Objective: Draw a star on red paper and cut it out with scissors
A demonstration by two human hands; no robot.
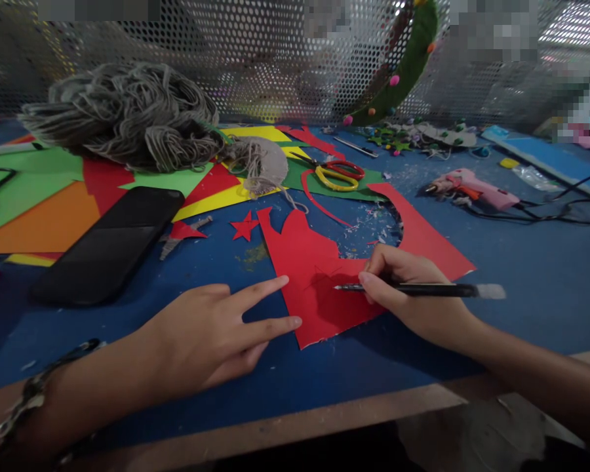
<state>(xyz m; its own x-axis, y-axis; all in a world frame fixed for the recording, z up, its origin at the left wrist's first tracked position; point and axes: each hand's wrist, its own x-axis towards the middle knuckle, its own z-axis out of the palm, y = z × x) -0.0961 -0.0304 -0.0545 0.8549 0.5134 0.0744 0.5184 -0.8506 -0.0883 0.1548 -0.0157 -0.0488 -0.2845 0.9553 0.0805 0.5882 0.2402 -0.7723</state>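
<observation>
A red sheet of paper [309,262], cut away along its upper side, lies on the blue table before me. My left hand [221,328] rests with two fingers stretched out, their tips on the sheet's left edge. Between the fingers and thumb of my right hand [408,288] is a black pen [435,289], its tip at the paper. Thin drawn lines, partly a star shape, show just above and left of the tip. A small red paper star [244,226] lies beyond the sheet's left corner, and another red piece [185,231] sits on a grey star shape.
A black phone [111,246] lies at left on coloured paper sheets [44,216]. Behind are grey yarn [128,118] and scissors [337,178] with red and yellow handles. A pink glue gun [482,189] with a cord lies at right. A perforated metal panel [265,72] borders the back.
</observation>
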